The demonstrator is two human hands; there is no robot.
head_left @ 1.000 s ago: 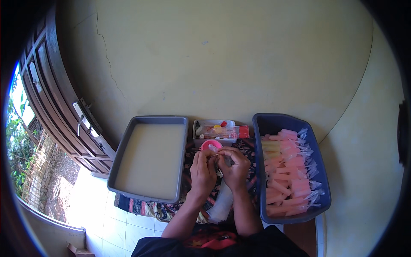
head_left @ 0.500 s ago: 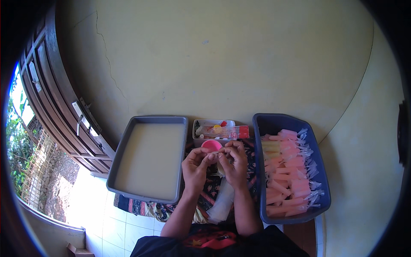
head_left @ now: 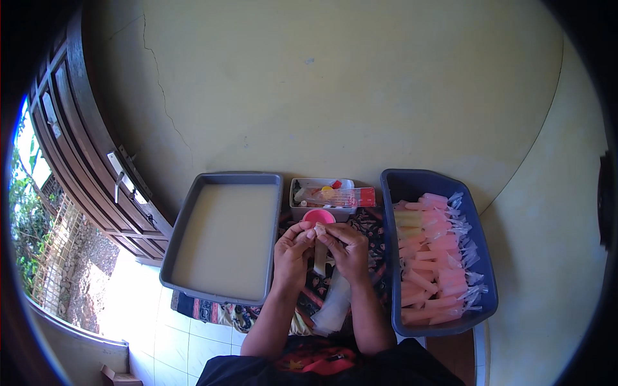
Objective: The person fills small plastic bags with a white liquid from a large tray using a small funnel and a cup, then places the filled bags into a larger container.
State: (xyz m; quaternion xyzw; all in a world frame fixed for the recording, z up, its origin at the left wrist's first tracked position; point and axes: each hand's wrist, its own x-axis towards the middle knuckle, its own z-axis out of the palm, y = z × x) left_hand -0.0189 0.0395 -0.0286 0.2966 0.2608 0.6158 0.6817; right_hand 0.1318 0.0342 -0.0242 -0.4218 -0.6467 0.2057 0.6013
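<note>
Pinched a narrow plastic bag [head_left: 320,260] at its top in the grip of left hand [head_left: 293,256] and right hand [head_left: 349,252]. Faced a pink cup [head_left: 320,216] just beyond, backed by a white box [head_left: 300,213]. Bordered on a gray tray [head_left: 185,225] of pale liquid [head_left: 225,244] close left and a dark blue bin [head_left: 450,330] of pink-filled bags [head_left: 444,260] farther right. Had cloth-covered surface [head_left: 376,251] showing between right hand and bin, and clear sleeves [head_left: 335,305] toward the near edge.

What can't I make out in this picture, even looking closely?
Top of the pale bag: head view, covered by the left hand and right hand.
Near side of the pink cup: head view, behind those hands.
Small items in the white box: head view, tiny, partly under a packet.
Cardboard box: head view, cut off by the lower edge.
</note>
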